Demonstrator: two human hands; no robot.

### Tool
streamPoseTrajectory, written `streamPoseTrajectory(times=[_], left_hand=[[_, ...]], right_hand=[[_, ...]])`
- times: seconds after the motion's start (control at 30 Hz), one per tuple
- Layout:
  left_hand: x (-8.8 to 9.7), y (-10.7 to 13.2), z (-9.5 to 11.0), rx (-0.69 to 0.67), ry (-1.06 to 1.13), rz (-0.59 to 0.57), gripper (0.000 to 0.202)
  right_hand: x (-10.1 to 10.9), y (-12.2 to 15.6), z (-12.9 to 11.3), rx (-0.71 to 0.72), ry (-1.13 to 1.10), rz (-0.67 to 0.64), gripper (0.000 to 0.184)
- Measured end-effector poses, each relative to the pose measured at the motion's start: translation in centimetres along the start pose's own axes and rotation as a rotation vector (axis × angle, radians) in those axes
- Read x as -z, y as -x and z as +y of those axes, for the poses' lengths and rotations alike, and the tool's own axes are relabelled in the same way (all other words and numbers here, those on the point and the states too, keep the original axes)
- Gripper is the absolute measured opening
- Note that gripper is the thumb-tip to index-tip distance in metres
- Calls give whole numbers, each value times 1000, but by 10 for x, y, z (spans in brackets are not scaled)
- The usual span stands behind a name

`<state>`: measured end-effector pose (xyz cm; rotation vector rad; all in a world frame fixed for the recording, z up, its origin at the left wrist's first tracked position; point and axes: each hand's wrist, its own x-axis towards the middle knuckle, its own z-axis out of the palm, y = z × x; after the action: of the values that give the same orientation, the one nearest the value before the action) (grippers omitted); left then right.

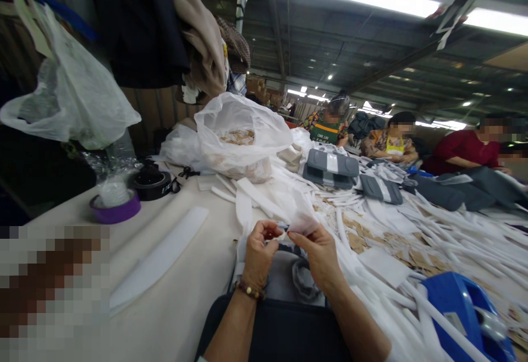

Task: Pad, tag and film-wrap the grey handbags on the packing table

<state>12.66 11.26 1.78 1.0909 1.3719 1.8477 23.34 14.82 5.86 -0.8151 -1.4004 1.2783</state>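
My left hand (259, 254), with a beaded bracelet at the wrist, and my right hand (318, 253) are raised together over the table edge. Both pinch a small thin white piece (300, 220) between thumb and fingertips, the two hands almost touching. Below them lies a folded grey fabric part (289, 280) on a dark cloth (280, 329) across my lap. A heap of white strips (412, 274) spreads to the right of my hands.
A long white strip (160, 257) lies on the cream table at left. A purple tape roll (116, 208), a black roll (153, 183) and white plastic bags (241, 131) stand behind. A blue plastic object (466, 312) sits at lower right. Several people work at the far end.
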Motion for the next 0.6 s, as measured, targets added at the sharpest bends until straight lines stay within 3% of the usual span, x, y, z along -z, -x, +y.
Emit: streamPoseTrajectory(times=[0.13, 0.2, 0.3, 0.4, 0.5, 0.6], left_hand=[[-3, 4, 8, -76, -175, 65, 3], [-5, 13, 16, -112, -263, 25, 11], [-9, 35, 28, -155, -594, -208, 20], [-11, 56, 29, -117, -983, -445, 39], [-12, 64, 21, -52, -1090, -557, 48], [-12, 60, 13, -71, -1093, -610, 50]], right_hand=[[-1, 13, 13, 46, 103, 116, 17], [0, 17, 19, 76, 126, 168, 20], [2, 18, 20, 108, 104, 189, 21], [4, 17, 17, 138, 96, 190, 22], [5, 18, 16, 138, 140, 138, 23], [9, 21, 19, 168, 215, 56, 24]])
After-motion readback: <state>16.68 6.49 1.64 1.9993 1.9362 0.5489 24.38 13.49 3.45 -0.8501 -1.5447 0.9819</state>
